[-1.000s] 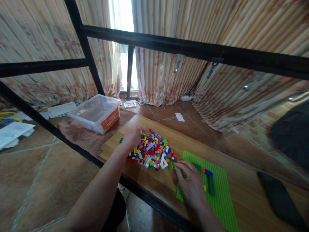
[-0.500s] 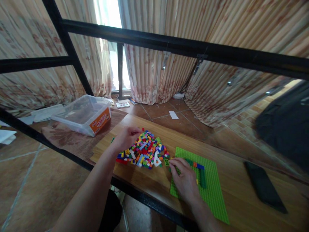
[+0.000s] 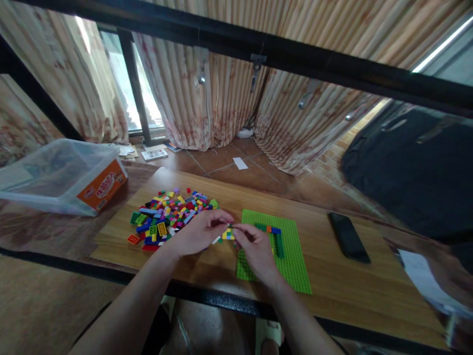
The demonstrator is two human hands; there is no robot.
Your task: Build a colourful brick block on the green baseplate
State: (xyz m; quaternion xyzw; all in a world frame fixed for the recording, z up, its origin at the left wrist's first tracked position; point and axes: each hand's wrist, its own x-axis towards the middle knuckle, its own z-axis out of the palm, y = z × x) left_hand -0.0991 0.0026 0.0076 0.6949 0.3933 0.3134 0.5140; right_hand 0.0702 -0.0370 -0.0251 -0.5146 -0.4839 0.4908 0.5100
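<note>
My left hand [image 3: 203,230] reaches over the right side of a pile of building bricks [image 3: 173,212], its thumb and fingers pinched together. Its fingertips meet those of my right hand [image 3: 255,246], which is also closed in a pinch. Whatever sits between the fingertips is too small and too covered to make out. My right hand is above the left edge of a green baseplate [image 3: 295,266]. On that plate, a row of green, orange and blue bricks [image 3: 274,230] joins a dark green brick line [image 3: 280,245] running towards me. My right hand hides part of the plate.
The wooden table [image 3: 318,296] carries a black phone [image 3: 349,237] on the right. Beyond its left end stands a clear plastic box [image 3: 66,172] with an orange label. A black metal bar [image 3: 236,34] crosses above the far side. Papers [image 3: 424,276] lie at the right.
My left hand has left the far side of the pile and come right to meet my right hand. My right hand has closed in on it. The view has swung to the right.
</note>
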